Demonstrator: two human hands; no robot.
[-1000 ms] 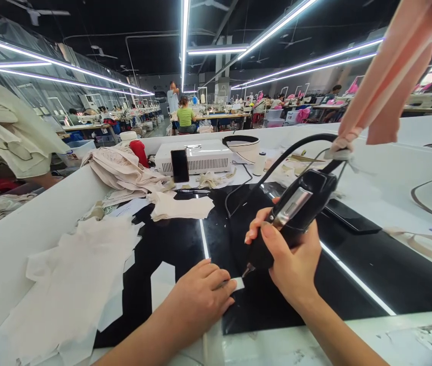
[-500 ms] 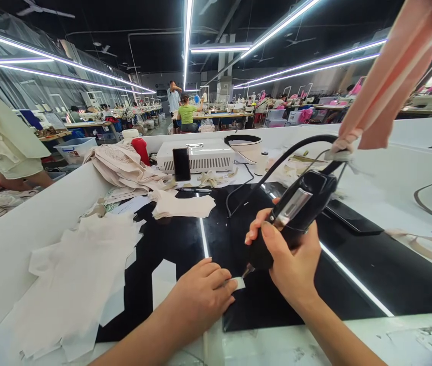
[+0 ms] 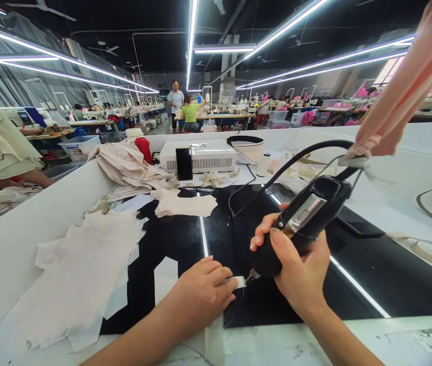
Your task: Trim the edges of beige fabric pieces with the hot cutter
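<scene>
1. Two hands work on the black mat (image 3: 185, 239): I see my left hand (image 3: 200, 295) curled narrow, fingertips (image 3: 228, 282) pinning a small white strip (image 3: 239, 281).
2. My right hand (image 3: 295, 264) is wrapped tight around the black corded tool (image 3: 299, 221).
3. Against half a second ago, the tool tip has come closer, now touching the strip's edge just beyond my left fingertips.
4. Both hands have shifted slightly right and lower in view; the pale fabric pieces (image 3: 86, 264) lie well left of them.
</scene>
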